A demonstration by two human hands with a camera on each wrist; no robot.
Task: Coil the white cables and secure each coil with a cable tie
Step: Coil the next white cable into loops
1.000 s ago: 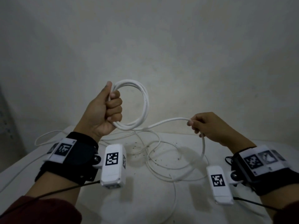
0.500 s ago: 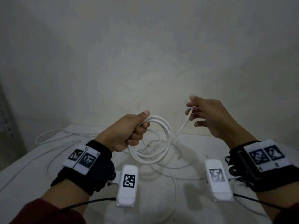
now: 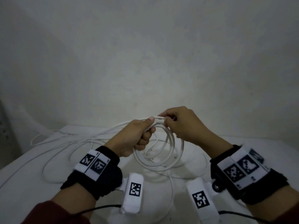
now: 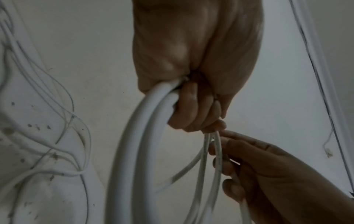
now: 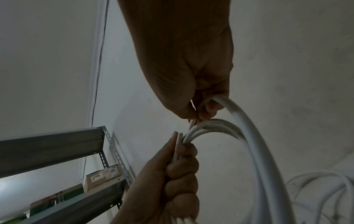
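Note:
A coil of white cable [image 3: 169, 152] hangs above the white table [image 3: 32, 183]. My left hand [image 3: 137, 136] grips the top of the coil in a fist, thumb on the strands [image 4: 151, 121]. My right hand [image 3: 181, 125] meets it from the right and pinches the cable [image 5: 239, 119] at the top of the loop, right beside the left thumb. The loose tail of the cable [image 3: 171, 191] drops from the coil toward the table's near edge. In the right wrist view the left hand [image 5: 172, 174] holds several strands together. No cable tie shows.
More loose white cables [image 3: 68, 138] sprawl over the left half of the table. A plain wall [image 3: 145, 62] stands close behind. A grey metal shelf rack [image 5: 63, 174] with boxes shows in the right wrist view. Dark specks dot the tabletop.
My right hand has brought its strand leftward to the left hand, adding a loop to the coil. Both hands now meet at the coil's top, lower than a second ago.

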